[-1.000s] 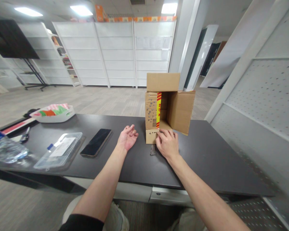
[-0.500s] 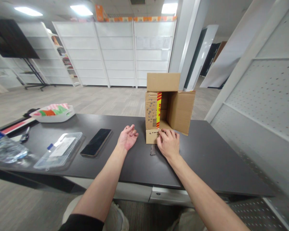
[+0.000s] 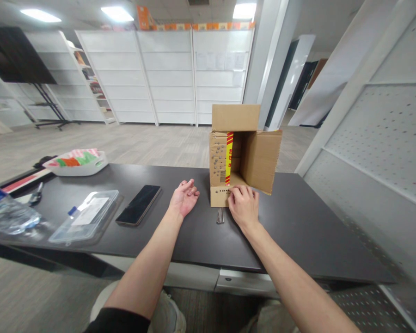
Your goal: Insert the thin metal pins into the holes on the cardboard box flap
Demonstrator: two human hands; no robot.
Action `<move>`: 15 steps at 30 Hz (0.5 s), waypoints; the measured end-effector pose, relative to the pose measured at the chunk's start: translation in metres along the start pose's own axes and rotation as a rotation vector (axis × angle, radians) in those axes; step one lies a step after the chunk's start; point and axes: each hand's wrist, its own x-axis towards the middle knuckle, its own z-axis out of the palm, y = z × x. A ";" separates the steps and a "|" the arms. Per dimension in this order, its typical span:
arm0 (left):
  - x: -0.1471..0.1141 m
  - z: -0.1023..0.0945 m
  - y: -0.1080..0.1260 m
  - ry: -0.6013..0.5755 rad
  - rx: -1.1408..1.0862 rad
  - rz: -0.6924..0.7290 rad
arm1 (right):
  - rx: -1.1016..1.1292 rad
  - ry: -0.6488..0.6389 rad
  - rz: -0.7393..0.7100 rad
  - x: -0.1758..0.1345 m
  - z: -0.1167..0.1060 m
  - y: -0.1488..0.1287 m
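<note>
A cardboard box (image 3: pixel 260 162) stands on its side on the dark table, its opening facing me and its flaps spread. Its lower front flap (image 3: pixel 215 199) hangs down and has a row of small dark holes. My right hand (image 3: pixel 244 204) is at this flap, fingertips bent together against it; whatever they pinch is hidden. Just below the flap lies a small bundle of metal screws or nails (image 3: pixel 220 216). To the left, my left hand (image 3: pixel 184 199) rests on the table palm up, fingers loosely curled and nothing in it. Several grey screw heads or dots mark the left flap (image 3: pixel 217 157).
A black phone (image 3: pixel 138 205) lies left of my left hand. Further left are a clear plastic case (image 3: pixel 86 217), a water bottle (image 3: pixel 10 212) and a white tray (image 3: pixel 79 170) with colourful contents. A perforated white panel (image 3: pixel 377 134) stands along the right side.
My right hand has shifted very slightly to the right along the flap, showing a little more of it. My left hand and the loose metal pieces stay where they were.
</note>
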 end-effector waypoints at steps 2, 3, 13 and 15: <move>0.000 0.000 0.000 -0.001 -0.001 0.001 | 0.007 0.014 -0.007 0.000 0.001 0.000; 0.001 -0.001 0.000 -0.001 -0.002 0.000 | 0.010 0.024 -0.010 0.000 0.001 0.000; 0.001 -0.001 0.000 -0.004 -0.009 0.000 | -0.003 0.038 -0.006 0.000 0.004 0.002; 0.002 -0.002 -0.001 -0.004 -0.004 0.001 | -0.018 0.027 0.001 0.001 0.004 0.002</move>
